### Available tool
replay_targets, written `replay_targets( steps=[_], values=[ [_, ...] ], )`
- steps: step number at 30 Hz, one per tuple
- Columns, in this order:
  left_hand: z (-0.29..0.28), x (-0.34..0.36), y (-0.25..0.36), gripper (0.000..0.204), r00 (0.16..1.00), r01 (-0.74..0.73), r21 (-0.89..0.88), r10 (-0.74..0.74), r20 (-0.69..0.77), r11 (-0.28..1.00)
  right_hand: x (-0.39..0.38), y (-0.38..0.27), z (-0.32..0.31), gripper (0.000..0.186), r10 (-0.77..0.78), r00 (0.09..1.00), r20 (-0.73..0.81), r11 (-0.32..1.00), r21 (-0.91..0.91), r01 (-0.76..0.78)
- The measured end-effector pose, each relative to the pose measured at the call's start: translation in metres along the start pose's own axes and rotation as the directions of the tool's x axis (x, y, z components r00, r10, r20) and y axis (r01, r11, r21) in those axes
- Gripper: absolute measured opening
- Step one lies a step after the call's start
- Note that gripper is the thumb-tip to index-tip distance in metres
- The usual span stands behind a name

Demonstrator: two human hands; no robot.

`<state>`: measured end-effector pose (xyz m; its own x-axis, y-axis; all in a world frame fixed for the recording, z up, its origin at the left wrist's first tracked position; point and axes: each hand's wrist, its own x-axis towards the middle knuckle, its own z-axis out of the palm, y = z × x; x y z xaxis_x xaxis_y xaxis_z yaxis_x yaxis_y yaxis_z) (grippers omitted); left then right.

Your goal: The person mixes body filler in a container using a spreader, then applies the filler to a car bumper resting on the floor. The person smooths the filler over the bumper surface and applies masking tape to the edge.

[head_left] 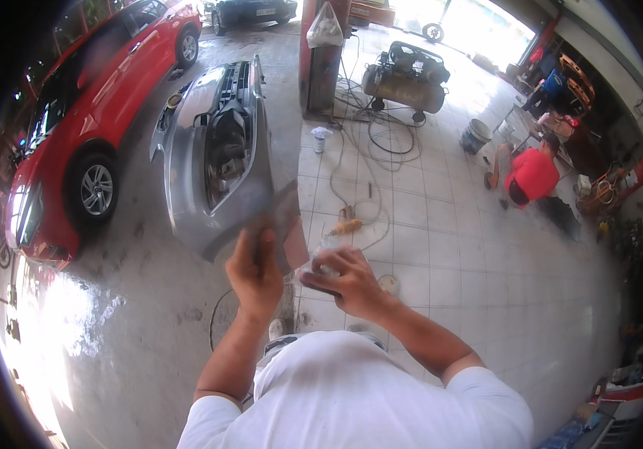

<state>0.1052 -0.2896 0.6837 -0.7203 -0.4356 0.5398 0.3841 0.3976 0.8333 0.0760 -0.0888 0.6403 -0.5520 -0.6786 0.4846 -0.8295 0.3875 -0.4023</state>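
My left hand (256,275) is raised in front of me, closed on a thin, dark grey flat sheet (285,208) that is blurred by motion. My right hand (348,280) is curled to its right, apart from it. Its fingers close round something pale and partly clear (327,245), whose kind I cannot make out. Beyond my left hand a silver-grey car bumper (185,176) stands on the floor, its grille openings facing right. The sheet overlaps the bumper's near end in the view; whether they touch I cannot tell.
A red car (104,97) is parked at the left. Ahead stand a post (320,82) and an air compressor (409,84) with trailing hoses. A yellow power tool (348,226) lies on the tiles. A bucket (476,136) stands near a crouching person in red (535,173).
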Motion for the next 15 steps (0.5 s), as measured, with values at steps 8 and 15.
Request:
replay_targets(
  steps=[8, 15],
  values=[
    [0.008, -0.006, 0.009, 0.021, 0.992, -0.054, 0.043, 0.048, 0.117, 0.998, 0.03, -0.005, -0.016, 0.065, 0.037, 0.977, -0.209, 0.999, 0.027, -0.031],
    [-0.003, 0.022, 0.0, 0.025, 0.981, -0.014, -0.057, 0.003, -0.196, 0.998, 0.012, -0.009, -0.009, 0.077, -0.107, 0.991, -0.08, 0.982, 0.148, 0.118]
  ],
)
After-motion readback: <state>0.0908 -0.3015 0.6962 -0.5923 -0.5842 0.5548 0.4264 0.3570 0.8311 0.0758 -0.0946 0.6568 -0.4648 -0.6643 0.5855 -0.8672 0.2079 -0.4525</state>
